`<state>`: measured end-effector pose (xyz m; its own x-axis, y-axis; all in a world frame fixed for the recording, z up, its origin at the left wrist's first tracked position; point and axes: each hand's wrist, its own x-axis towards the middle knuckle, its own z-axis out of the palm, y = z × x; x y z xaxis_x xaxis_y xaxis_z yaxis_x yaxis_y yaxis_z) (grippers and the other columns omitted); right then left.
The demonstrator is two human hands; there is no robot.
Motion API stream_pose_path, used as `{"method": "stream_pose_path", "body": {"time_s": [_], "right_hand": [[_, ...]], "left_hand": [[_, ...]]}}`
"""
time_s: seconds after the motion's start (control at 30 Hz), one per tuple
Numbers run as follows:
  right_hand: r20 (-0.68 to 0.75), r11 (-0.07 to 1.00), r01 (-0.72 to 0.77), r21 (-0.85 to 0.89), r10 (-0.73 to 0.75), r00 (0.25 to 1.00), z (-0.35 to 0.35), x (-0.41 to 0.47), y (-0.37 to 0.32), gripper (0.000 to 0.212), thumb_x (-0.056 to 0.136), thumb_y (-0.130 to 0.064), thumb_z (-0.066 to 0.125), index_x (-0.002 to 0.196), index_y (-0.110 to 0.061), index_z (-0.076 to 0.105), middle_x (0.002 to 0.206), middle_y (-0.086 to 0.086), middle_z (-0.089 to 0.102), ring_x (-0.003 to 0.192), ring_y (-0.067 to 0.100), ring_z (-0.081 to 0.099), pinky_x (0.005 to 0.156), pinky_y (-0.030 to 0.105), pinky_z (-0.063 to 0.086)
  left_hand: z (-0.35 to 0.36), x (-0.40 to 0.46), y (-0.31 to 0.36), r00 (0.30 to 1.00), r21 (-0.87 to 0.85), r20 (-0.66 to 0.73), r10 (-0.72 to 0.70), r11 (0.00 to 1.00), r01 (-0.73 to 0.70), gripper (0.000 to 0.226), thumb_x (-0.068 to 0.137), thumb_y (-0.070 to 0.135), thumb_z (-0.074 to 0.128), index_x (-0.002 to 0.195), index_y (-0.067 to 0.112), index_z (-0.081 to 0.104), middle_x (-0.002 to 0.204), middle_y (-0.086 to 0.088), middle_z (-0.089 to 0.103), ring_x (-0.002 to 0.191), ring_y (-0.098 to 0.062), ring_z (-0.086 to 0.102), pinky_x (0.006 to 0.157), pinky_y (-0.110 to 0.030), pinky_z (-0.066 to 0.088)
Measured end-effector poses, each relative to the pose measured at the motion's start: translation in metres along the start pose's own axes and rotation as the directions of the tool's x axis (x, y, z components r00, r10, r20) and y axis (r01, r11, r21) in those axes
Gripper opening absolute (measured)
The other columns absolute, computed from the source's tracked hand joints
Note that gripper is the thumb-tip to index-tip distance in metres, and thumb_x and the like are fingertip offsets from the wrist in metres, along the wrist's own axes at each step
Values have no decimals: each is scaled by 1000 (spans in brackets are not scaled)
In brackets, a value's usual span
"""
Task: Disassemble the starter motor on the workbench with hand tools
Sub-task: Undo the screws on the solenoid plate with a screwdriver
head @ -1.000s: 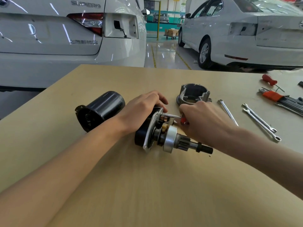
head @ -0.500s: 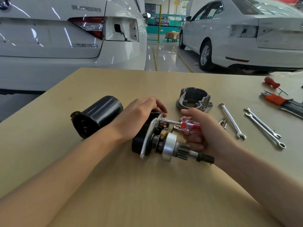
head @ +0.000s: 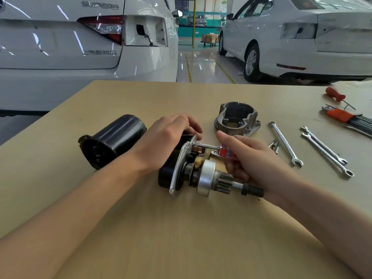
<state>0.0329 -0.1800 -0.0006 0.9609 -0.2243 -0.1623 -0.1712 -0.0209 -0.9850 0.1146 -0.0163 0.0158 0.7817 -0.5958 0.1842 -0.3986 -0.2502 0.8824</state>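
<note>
The starter motor assembly (head: 201,176) lies on its side mid-bench, its pinion gear and shaft pointing right. My left hand (head: 167,143) grips its black body from above. My right hand (head: 247,158) holds a small screwdriver (head: 225,152) with a red and clear handle; the shaft runs left to the silver end plate near the copper terminal. A black cylindrical motor housing (head: 114,140) lies open-ended to the left. The grey cast nose housing (head: 237,119) stands behind my right hand.
Three combination wrenches (head: 285,143) lie on the bench at right, with loose screws (head: 274,144) beside them. Further right are an orange-holdered hex key set (head: 342,115) and a red-handled screwdriver (head: 335,94). Two white cars stand beyond the bench's far edge.
My right hand has turned so that the screwdriver's red and clear handle shows in its fingers. The view has shifted slightly; the left hand stays on the motor body.
</note>
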Motion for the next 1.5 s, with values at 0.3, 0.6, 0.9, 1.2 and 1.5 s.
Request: {"method": "stream_pose_path", "body": {"time_s": [0.3, 0.6, 0.9, 1.2, 1.5], "right_hand": [[99, 909, 378, -175, -366, 925, -8, -7, 9, 29, 69, -37, 74, 89, -22, 60, 81, 5, 69, 58, 15, 59, 53, 22, 50], [67, 969, 221, -109, -215, 974, -4, -5, 5, 52, 66, -66, 56, 98, -25, 61, 69, 0, 68, 54, 10, 58, 47, 18, 47], [70, 978, 128, -167, -118, 991, -2, -6, 1, 31, 95, -45, 45, 98, -19, 61, 56, 0, 61, 46, 12, 48, 40, 18, 39], [82, 991, 121, -61, -116, 990, -3, -4, 1, 36, 68, -52, 63, 87, -21, 66, 66, 1, 62, 57, 15, 51, 46, 19, 41], [155, 978, -1, 209, -32, 987, -5, 2, 5, 41, 62, -34, 77, 96, -12, 70, 77, 8, 58, 56, 12, 51, 54, 21, 48]], "left_hand": [[-2, -1, 0, 1000, -5, 5, -5, 1000, 5, 45, 80, 32, 34, 96, 4, 65, 94, -10, 71, 94, -28, 65, 92, -54, 48], [-1, -1, 0, 1000, 31, 21, -1, 1000, 0, 47, 80, 33, 33, 95, 4, 67, 92, -12, 70, 92, -29, 64, 89, -50, 47], [-15, 4, 2, 996, 240, 92, -1, 971, -21, 51, 83, 46, 35, 119, 23, 63, 113, 10, 68, 107, -1, 60, 99, -31, 45], [-20, 16, 6, 947, 528, 295, -127, 848, -51, 53, 79, 46, 31, 99, 15, 70, 98, -2, 68, 96, -20, 60, 92, -51, 43], [-17, 14, -3, 995, 416, 98, -25, 909, -19, 43, 75, 52, 50, 91, 22, 78, 91, 2, 74, 91, -15, 66, 89, -48, 49]]}}
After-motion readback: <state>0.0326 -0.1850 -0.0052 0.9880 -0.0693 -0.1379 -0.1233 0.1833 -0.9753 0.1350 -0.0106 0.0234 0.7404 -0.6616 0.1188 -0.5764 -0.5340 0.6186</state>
